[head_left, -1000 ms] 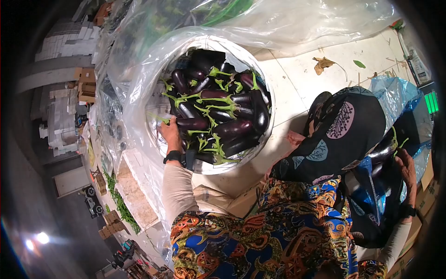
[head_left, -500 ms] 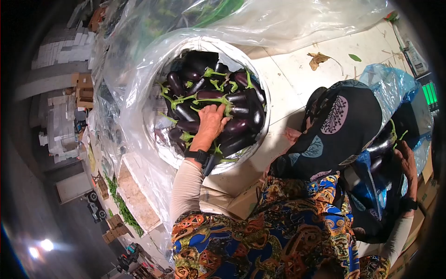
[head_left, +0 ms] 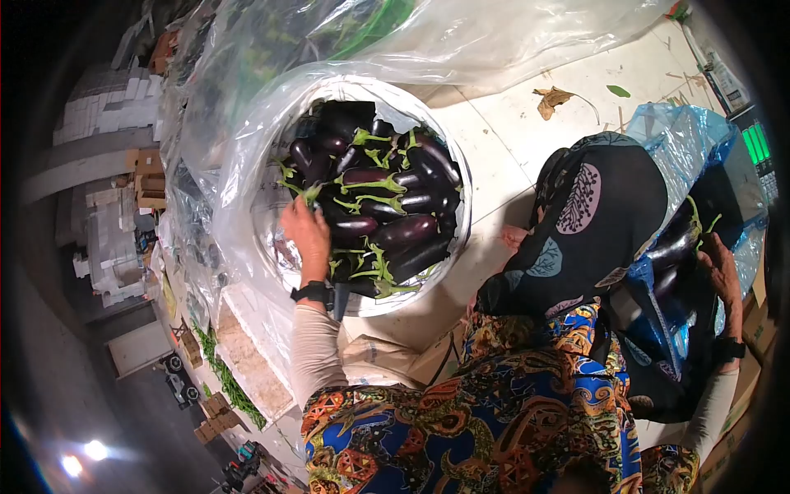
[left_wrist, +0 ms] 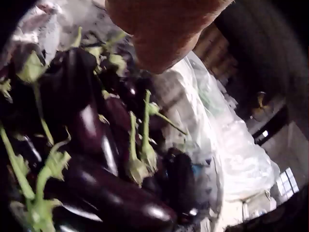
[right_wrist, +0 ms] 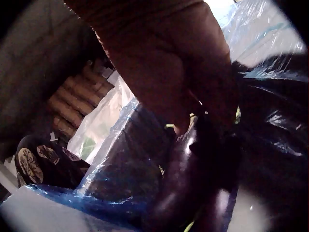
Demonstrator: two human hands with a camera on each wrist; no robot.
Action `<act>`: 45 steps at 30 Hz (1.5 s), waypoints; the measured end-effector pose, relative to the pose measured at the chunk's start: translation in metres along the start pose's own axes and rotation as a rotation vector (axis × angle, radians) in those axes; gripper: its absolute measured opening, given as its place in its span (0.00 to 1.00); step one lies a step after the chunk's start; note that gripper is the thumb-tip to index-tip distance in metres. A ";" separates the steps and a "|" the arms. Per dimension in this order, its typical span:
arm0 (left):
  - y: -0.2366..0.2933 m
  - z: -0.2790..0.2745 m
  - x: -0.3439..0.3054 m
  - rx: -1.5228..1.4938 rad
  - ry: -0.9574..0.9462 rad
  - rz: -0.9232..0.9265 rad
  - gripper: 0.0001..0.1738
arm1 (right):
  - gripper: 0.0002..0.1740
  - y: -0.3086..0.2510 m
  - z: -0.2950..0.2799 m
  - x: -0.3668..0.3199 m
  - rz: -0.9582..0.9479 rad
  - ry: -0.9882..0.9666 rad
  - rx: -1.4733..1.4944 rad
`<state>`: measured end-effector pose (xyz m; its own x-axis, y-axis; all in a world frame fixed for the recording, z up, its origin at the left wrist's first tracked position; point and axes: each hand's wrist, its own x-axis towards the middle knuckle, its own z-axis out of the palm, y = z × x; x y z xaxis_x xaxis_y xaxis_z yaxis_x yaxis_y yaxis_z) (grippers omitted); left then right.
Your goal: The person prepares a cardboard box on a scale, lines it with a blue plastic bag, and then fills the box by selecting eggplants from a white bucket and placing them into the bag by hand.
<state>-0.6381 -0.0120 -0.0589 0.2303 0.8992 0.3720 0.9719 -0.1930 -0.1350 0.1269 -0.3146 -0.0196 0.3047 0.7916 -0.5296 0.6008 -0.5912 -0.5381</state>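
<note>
In the head view, a round white-lined basket [head_left: 462, 193] is full of eggplants [head_left: 403, 233] with green stems. Over its left side is my left hand [head_left: 307, 235], fingertips at a blurred green stem [head_left: 311, 195], which they seem to pinch; that eggplant's body is mostly hidden. In the left wrist view the hand [left_wrist: 164, 34] fills the top above several eggplants [left_wrist: 113, 193], its fingertips out of sight. At the far right my right hand [head_left: 722, 272] holds an eggplant [head_left: 676, 240] by its stem end, at a blue plastic bag [head_left: 691, 123]. The right wrist view shows fingers on this eggplant [right_wrist: 178, 179].
Clear plastic sheeting [head_left: 239, 165] surrounds the basket's left and upper sides. A dry leaf [head_left: 553, 100] lies on the pale floor. Black patterned cloth [head_left: 617, 185] is between basket and bag. Cardboard [head_left: 150, 177] and a white slab [head_left: 255, 354] are at the left.
My left hand has moved from the basket's left side to the middle eggplants and back to the left, now slightly higher. The right hand keeps its hold on the eggplant at the bag.
</note>
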 end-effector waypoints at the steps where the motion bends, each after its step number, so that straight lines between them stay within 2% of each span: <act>1: 0.016 0.006 0.006 -0.095 0.025 0.107 0.27 | 0.34 0.010 0.001 0.001 0.003 0.016 0.008; 3: 0.057 0.018 0.015 -0.276 -0.203 0.212 0.31 | 0.36 0.029 0.003 0.006 0.001 0.045 0.020; 4: 0.076 0.021 0.015 -0.237 -0.313 0.262 0.33 | 0.36 0.029 0.005 0.007 0.002 0.033 0.043; 5: 0.085 0.037 0.010 -0.078 -0.375 0.329 0.34 | 0.36 0.029 0.006 0.007 0.006 0.026 0.068; 7: 0.090 0.051 0.020 0.020 -0.658 0.210 0.35 | 0.35 0.020 0.002 0.001 0.018 0.025 0.065; 8: 0.096 0.043 0.031 0.095 -0.713 0.205 0.29 | 0.35 0.005 0.002 -0.003 0.026 0.020 0.039; 11: 0.096 0.044 0.052 0.152 -0.988 0.259 0.21 | 0.34 0.000 0.008 -0.003 -0.003 0.018 -0.014; 12: 0.080 0.052 0.048 -0.038 -0.843 0.323 0.18 | 0.33 -0.006 0.007 -0.003 -0.013 0.009 -0.017; 15: 0.066 0.028 0.051 -0.244 -0.731 0.421 0.16 | 0.33 0.001 0.007 -0.006 -0.039 0.035 -0.062; 17: 0.042 0.002 0.050 -0.278 -0.649 0.284 0.15 | 0.34 -0.010 0.004 -0.006 -0.023 0.012 -0.150; 19: -0.003 -0.018 0.039 -0.431 -0.456 0.218 0.14 | 0.35 0.002 0.007 -0.005 -0.041 0.058 -0.157; 21: -0.042 -0.032 0.025 -0.600 -0.566 -0.176 0.15 | 0.36 0.021 0.010 0.006 -0.091 0.061 -0.096; 23: -0.062 -0.034 0.007 -0.655 -0.489 -0.271 0.13 | 0.36 0.016 0.010 0.010 -0.048 0.026 -0.080; 25: -0.047 -0.050 -0.004 -0.729 -0.482 -0.397 0.13 | 0.36 0.015 0.010 0.011 -0.056 0.024 -0.067; 27: -0.045 -0.038 -0.018 -0.850 -0.471 -0.480 0.13 | 0.36 0.016 0.008 0.010 -0.071 0.029 -0.081; 29: -0.012 -0.042 -0.020 -0.999 -0.463 -0.566 0.13 | 0.36 0.024 0.009 0.008 -0.084 0.044 -0.114; 30: 0.005 -0.052 -0.012 -0.846 -0.541 -0.575 0.14 | 0.36 0.048 0.008 0.010 -0.095 0.090 -0.254; 31: 0.008 -0.046 -0.015 -0.942 -0.542 -0.523 0.14 | 0.37 0.032 0.008 -0.001 -0.080 0.137 -0.405; 32: 0.023 -0.053 -0.009 -0.909 -0.570 -0.515 0.13 | 0.36 0.023 0.007 0.004 -0.177 0.072 -0.257; 33: 0.033 -0.053 -0.008 -1.068 -0.557 -0.547 0.10 | 0.35 0.004 0.013 -0.006 -0.151 0.198 -0.379; 34: 0.044 -0.051 -0.006 -1.135 -0.543 -0.600 0.09 | 0.34 -0.015 0.009 -0.008 -0.152 0.147 -0.356; 35: 0.043 -0.042 -0.003 -1.266 -0.600 -0.562 0.09 | 0.33 -0.012 0.008 -0.009 -0.108 0.119 -0.287; 36: 0.059 -0.049 0.004 -1.280 -0.581 -0.564 0.09 | 0.30 -0.035 0.001 -0.014 0.011 0.035 -0.315; 37: 0.071 -0.055 0.013 -1.277 -0.603 -0.573 0.08 | 0.26 -0.031 0.005 -0.015 -0.078 0.116 -0.346; 38: 0.082 -0.063 0.020 -1.314 -0.582 -0.493 0.09 | 0.23 -0.035 0.001 -0.014 -0.107 0.097 -0.285; 39: 0.099 -0.074 0.029 -1.312 -0.562 -0.517 0.12 | 0.21 -0.032 0.002 -0.011 -0.187 0.137 -0.247; 41: 0.125 -0.091 0.047 -1.385 -0.528 -0.435 0.15 | 0.21 -0.047 -0.004 -0.015 -0.105 0.144 -0.198; 43: 0.159 -0.121 0.064 -1.453 -0.492 -0.333 0.17 | 0.21 -0.044 -0.006 -0.014 -0.144 0.188 -0.163; 45: 0.189 -0.147 0.078 -1.522 -0.502 -0.320 0.18 | 0.21 -0.046 -0.005 -0.015 -0.153 0.213 -0.119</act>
<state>-0.4287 -0.0358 0.0796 0.2786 0.9479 -0.1549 0.1940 0.1024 0.9756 0.0989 -0.2988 0.0165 0.3445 0.8922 -0.2920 0.7302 -0.4502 -0.5140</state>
